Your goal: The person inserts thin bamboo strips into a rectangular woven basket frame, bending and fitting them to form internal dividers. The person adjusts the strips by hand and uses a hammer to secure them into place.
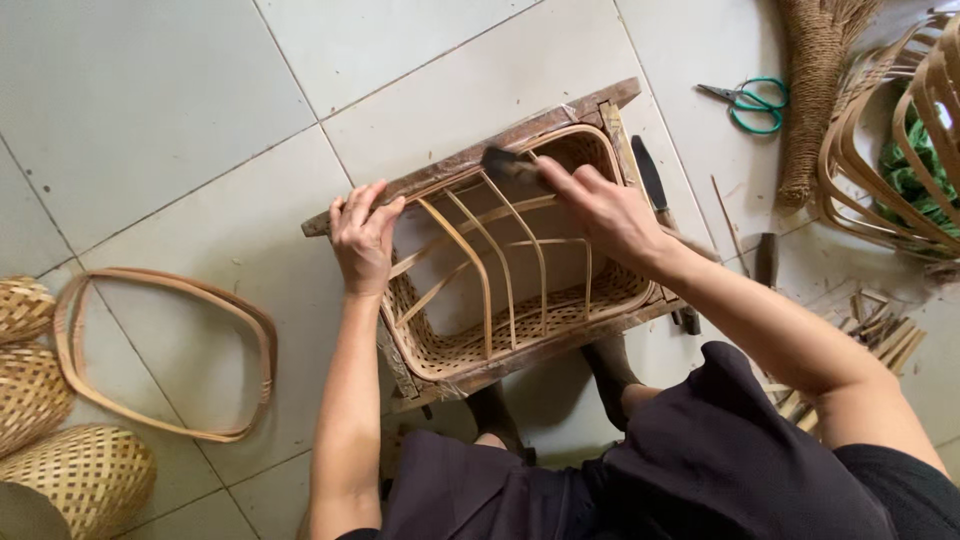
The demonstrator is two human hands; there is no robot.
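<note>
A half-woven rectangular bamboo basket (440, 345) lies upside down on a low wooden stool (560, 115), its bare curved ribs arching over the open bottom. My left hand (362, 240) presses on the basket's left rim. My right hand (600, 205) is over the far right of the ribs and grips a dark flat tool (505, 162) whose end touches a rib near the far rim.
A loose bamboo hoop (70, 330) lies on the tiled floor at left, beside several woven baskets (85, 475). Green-handled scissors (750, 102), a fibre bundle (810, 90) and a ribbed bamboo frame (880, 170) are at top right. A knife (652, 180) and bamboo strips (880, 335) lie right of the stool.
</note>
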